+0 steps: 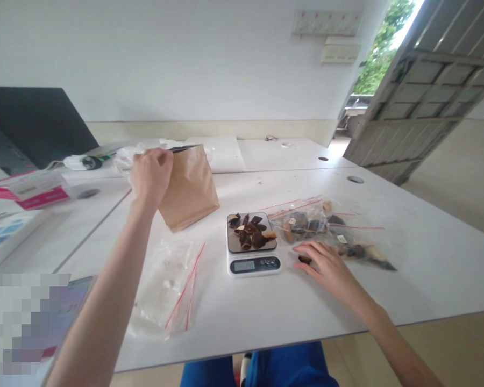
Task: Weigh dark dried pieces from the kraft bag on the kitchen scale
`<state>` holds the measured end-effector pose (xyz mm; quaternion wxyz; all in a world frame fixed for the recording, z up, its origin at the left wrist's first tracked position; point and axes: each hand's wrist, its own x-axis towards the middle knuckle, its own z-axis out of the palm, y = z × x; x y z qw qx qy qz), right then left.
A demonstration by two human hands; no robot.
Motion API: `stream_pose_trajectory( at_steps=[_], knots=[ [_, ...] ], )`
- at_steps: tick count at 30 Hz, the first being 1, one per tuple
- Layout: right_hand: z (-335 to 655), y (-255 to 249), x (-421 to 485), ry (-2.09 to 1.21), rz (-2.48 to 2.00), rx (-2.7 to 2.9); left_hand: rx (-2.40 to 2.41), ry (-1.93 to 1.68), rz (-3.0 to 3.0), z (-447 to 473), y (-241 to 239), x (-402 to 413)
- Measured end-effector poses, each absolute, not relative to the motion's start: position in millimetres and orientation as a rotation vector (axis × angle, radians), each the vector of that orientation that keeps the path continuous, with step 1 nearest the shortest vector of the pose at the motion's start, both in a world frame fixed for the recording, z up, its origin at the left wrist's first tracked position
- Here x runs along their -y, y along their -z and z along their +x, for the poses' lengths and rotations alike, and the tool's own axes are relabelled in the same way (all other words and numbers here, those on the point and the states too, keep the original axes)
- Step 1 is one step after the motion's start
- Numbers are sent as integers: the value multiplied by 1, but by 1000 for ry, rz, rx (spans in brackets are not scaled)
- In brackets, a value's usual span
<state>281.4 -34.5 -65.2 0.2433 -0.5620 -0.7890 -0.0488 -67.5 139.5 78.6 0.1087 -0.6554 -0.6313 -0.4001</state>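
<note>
1. The left hand (151, 174), in the upper left of centre, is closed on the top edge of a brown paper bag (189, 191), pinching its rim and holding it upright and slightly tilted on the white table (407, 258).
2. The right hand (326, 266), lower right of centre, lies palm down on the table with fingers loosely spread. A small dark piece (305, 260) sits under its fingertips; whether it is pinched or merely touched cannot be told.
3. Just left of the right hand stands a small digital scale (253, 247), its platform carrying a heap of dark dried pieces (252, 231). The right hand is much the nearer hand to the scale; the bag lies up and to the left of it.
4. Just beyond the right hand's fingers lie clear zip bags with red seals (306, 220), holding more dark and tan pieces.
5. Empty-looking zip bags (169, 285) lie flat in the lower left of centre, below the paper bag.
6. In the far left sit a pink-and-white box (32, 189) and a dark screen (32, 123).
</note>
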Motion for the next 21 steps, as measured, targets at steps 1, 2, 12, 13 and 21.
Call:
stream_pose_trajectory(
  at_steps=[1,2,12,13,21],
  knots=[
    [278,61,33,112,-1520,2147,1860,1130,-1935,-66,-76,-136],
    [274,57,32,78,-1501,2140,1858,1116,-1916,-65,-74,-129],
    [208,-38,15,-298,-940,2283,1823,1185,-2131,-38,-43,-18],
    [199,-47,13,-304,-879,2350,1820,1075,-2175,-36,-38,-13],
    [137,-41,-27,-174,-831,2713,1682,629,-2315,-46,-17,-5]
  ],
)
